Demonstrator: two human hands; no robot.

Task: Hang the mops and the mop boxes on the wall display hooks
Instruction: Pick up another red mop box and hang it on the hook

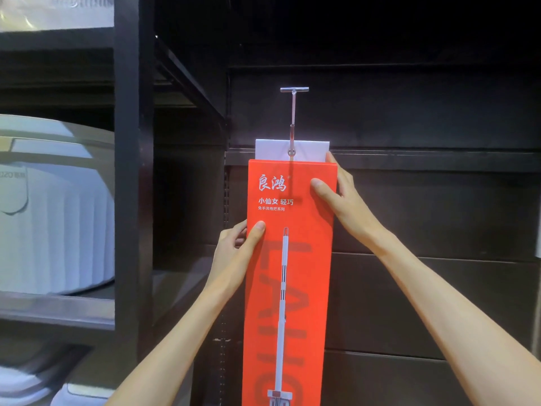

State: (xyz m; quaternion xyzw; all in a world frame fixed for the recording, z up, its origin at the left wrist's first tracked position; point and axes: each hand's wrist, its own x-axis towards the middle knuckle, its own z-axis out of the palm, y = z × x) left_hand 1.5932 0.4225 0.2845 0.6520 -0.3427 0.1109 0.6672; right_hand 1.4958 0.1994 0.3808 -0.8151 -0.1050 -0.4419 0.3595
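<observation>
Upright, tall orange mop box (289, 288) against dark wall panel (424, 215), white top tab (272, 149) threaded on metal display hook (292, 118), left hand (237, 247) clamped on its left edge, right hand (339, 191) clamped on upper right edge, white tub (55, 206) on left shelf.

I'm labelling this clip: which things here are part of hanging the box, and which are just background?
Part of the job:
red mop box
white hang tab
display hook
left hand
right hand

Just there:
white ribbed tub on the left shelf
black shelf post
</observation>
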